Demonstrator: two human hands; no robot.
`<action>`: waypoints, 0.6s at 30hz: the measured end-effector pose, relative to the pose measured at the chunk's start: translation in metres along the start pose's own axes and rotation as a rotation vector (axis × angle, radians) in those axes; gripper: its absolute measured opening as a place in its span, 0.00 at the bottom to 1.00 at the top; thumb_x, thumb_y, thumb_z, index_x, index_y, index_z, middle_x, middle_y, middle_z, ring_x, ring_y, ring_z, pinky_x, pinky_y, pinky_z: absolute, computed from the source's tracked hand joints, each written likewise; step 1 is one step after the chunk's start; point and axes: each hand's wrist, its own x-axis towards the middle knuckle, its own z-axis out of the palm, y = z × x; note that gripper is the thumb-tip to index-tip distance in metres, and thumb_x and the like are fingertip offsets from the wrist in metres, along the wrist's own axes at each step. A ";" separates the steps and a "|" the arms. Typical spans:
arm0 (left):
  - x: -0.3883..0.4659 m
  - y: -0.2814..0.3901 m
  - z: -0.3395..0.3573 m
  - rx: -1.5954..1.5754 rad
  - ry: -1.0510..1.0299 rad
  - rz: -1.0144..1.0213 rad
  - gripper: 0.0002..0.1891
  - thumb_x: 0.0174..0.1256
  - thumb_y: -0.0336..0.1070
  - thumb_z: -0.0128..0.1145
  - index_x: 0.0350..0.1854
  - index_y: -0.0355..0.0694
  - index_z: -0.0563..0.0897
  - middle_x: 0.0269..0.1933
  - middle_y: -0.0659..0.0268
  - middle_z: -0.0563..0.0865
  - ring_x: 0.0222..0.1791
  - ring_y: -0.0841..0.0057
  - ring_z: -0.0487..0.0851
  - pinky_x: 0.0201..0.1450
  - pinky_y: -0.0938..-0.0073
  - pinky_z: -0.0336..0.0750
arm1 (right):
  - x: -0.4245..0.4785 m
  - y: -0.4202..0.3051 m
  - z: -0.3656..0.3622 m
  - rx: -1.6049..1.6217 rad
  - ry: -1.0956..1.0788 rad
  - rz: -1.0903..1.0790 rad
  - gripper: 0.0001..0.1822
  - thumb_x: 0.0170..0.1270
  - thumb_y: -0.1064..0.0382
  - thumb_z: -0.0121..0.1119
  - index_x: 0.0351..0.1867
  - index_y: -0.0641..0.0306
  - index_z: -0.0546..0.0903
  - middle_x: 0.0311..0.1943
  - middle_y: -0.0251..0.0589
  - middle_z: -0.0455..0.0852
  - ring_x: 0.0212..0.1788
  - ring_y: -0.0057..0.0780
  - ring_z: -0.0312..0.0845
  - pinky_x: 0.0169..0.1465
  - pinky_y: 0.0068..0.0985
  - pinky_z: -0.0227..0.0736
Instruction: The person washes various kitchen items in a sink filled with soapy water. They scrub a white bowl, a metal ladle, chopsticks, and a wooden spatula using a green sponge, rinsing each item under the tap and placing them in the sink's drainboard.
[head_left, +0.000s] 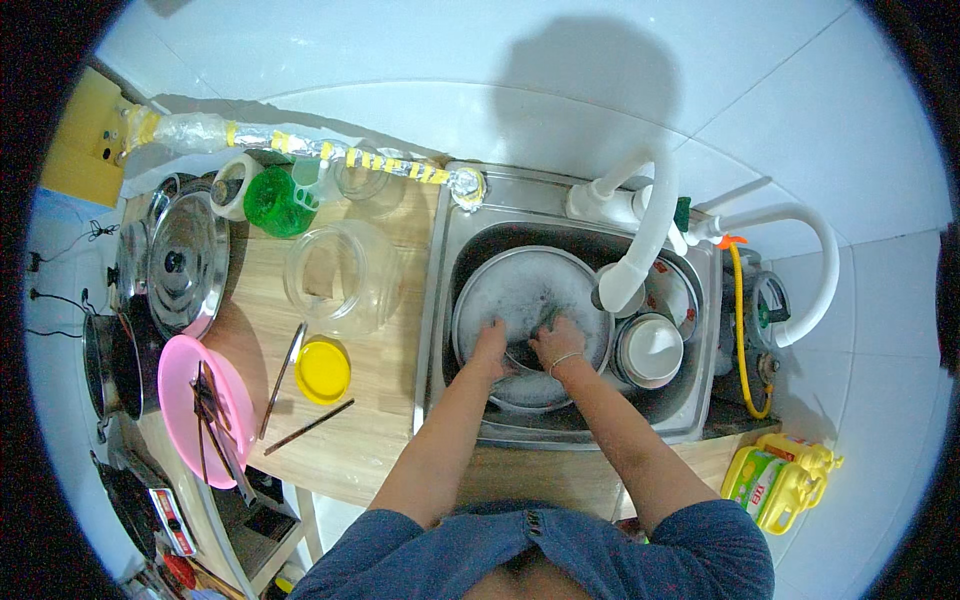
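A large round metal basin (534, 271) of foamy, greyish water sits in the stainless steel sink (439, 300). Both of my hands reach into it. My left hand (491, 347) is at the basin's left-centre, its fingertips in the suds. To its right, my right hand (558, 341), with a thin bracelet at the wrist, has its fingers bent down towards a dark patch in the water. Something dark and rounded (525, 355) shows between the hands; foam hides what it is and whether either hand grips it. Stacked bowls (651, 351) and a red-patterned plate (673, 289) stand right of the basin.
A white faucet hose (654, 225) hangs over the sink's right side. On the wooden counter left are a clear plastic jar (341, 274), a yellow lid (323, 371), loose chopsticks (309, 427), a pink bowl (244, 397) holding utensils and a glass pot lid (187, 262).
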 end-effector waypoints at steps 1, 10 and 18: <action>-0.009 0.001 0.006 0.016 -0.061 0.045 0.25 0.60 0.49 0.35 0.59 0.49 0.50 0.57 0.55 0.58 0.51 0.57 0.64 0.44 0.50 0.63 | 0.011 0.011 0.021 0.081 -0.029 0.021 0.16 0.51 0.54 0.48 0.35 0.64 0.76 0.43 0.51 0.71 0.46 0.43 0.65 0.43 0.33 0.65; 0.012 -0.018 0.006 0.186 -0.087 0.288 0.25 0.61 0.50 0.31 0.59 0.49 0.49 0.57 0.52 0.58 0.53 0.55 0.61 0.38 0.54 0.68 | 0.054 0.008 0.064 0.280 -0.006 -0.023 0.17 0.51 0.59 0.46 0.41 0.66 0.71 0.43 0.52 0.71 0.44 0.45 0.68 0.48 0.35 0.62; -0.011 0.006 -0.016 0.630 0.103 0.621 0.21 0.59 0.34 0.34 0.57 0.48 0.57 0.50 0.47 0.68 0.50 0.56 0.67 0.52 0.66 0.60 | -0.004 -0.002 0.015 0.169 0.018 0.235 0.21 0.49 0.49 0.51 0.37 0.66 0.72 0.47 0.46 0.69 0.48 0.42 0.65 0.49 0.37 0.61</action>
